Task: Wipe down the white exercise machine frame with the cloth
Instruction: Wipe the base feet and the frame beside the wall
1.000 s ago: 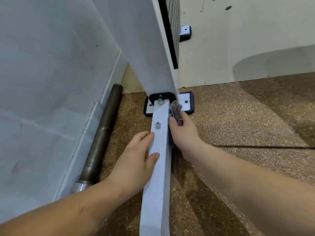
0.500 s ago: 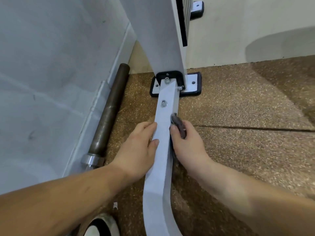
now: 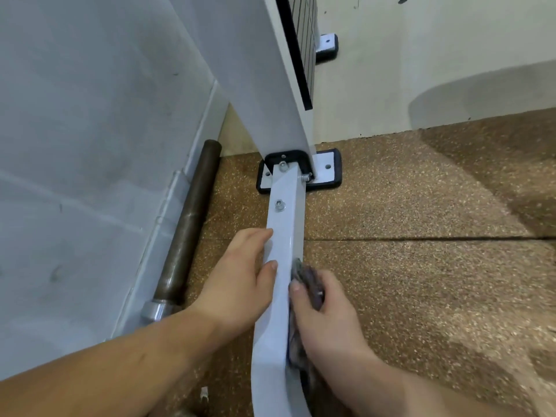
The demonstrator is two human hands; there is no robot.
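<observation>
Down at floor level: a white frame bar (image 3: 284,230) runs from the bottom edge of the view up to a black foot plate (image 3: 329,173), where it joins a slanted white upright (image 3: 249,70).
Left grip: the left hand (image 3: 240,284) rests against the bar's left side, with fingers straight along the side face and the thumb tip on the top face. It is wide and holds nothing.
Right grip: the right hand (image 3: 328,317) is curled round the cloth (image 3: 307,279) and presses it to the bar's right side face.
Cloth: dark grey and bunched, it is squeezed between the right hand and the bar. A fold sticks out past the thumb, and more shows lower down along the bar's edge.
Bolt: one bolt (image 3: 279,205) sits on the bar's top face, between the left fingertips and the foot plate.
Floor: the floor (image 3: 421,281) is brown and speckled, and a dark seam crosses it behind the bar.
Pipe: a dark brown pipe (image 3: 189,227) with a silver collar lies along the foot of the grey wall (image 3: 90,145), left of the bar and apart from the left hand.
</observation>
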